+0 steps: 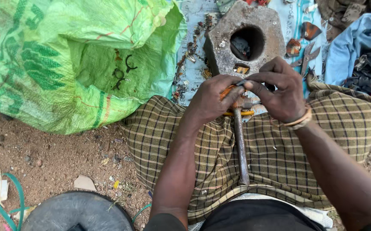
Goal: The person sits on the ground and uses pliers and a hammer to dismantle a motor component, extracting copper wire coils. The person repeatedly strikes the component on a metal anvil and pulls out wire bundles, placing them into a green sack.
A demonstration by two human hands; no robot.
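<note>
My left hand [211, 99] and my right hand [279, 90] meet over my lap, fingers pinched together on a small orange and grey metal part [233, 90]. A rusty hammer [240, 145] lies along my checked cloth [271, 149], its handle pointing toward me and its head under my hands. A yellow wire piece [242, 114] shows just below the hands. A heavy grey stone block with a round hole [245, 36] sits right beyond my hands.
A large green woven sack [57, 60] lies open at left with dark metal rings [123, 72] inside. Small scrap bits [192, 55] litter a printed sheet by the block. Pliers [307, 57] and blue cloth [352, 47] are at right. A black round lid [76, 211] is near my left.
</note>
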